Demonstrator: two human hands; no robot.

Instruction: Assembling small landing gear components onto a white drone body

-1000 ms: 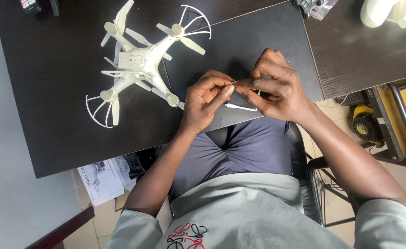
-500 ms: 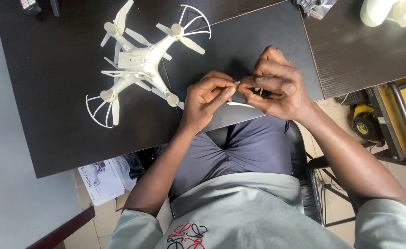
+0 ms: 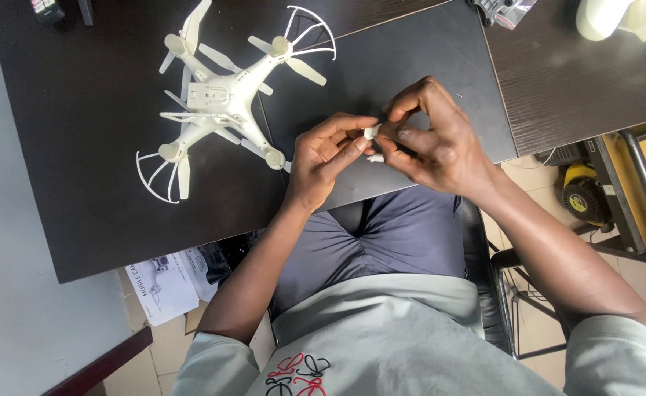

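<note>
A white quadcopter drone (image 3: 224, 103) lies upside down on the dark table (image 3: 81, 183), with curved propeller guards on some arms. Just right of it, over a dark mat (image 3: 411, 51), my left hand (image 3: 326, 158) and my right hand (image 3: 429, 136) meet fingertip to fingertip. Between them they pinch a small white plastic part (image 3: 372, 133); a thin white piece (image 3: 376, 157) pokes out below the fingers. Most of the part is hidden by my fingers.
A clear bag of small dark parts (image 3: 500, 9) lies at the table's far edge, with white objects (image 3: 623, 15) at the top right. A yellow machine in a black frame (image 3: 623, 191) stands on the floor to the right. A printed box (image 3: 165, 282) sits under the table.
Both hands have stayed together over the mat, the fingers shifting slightly around the small white part. The drone has not moved.
</note>
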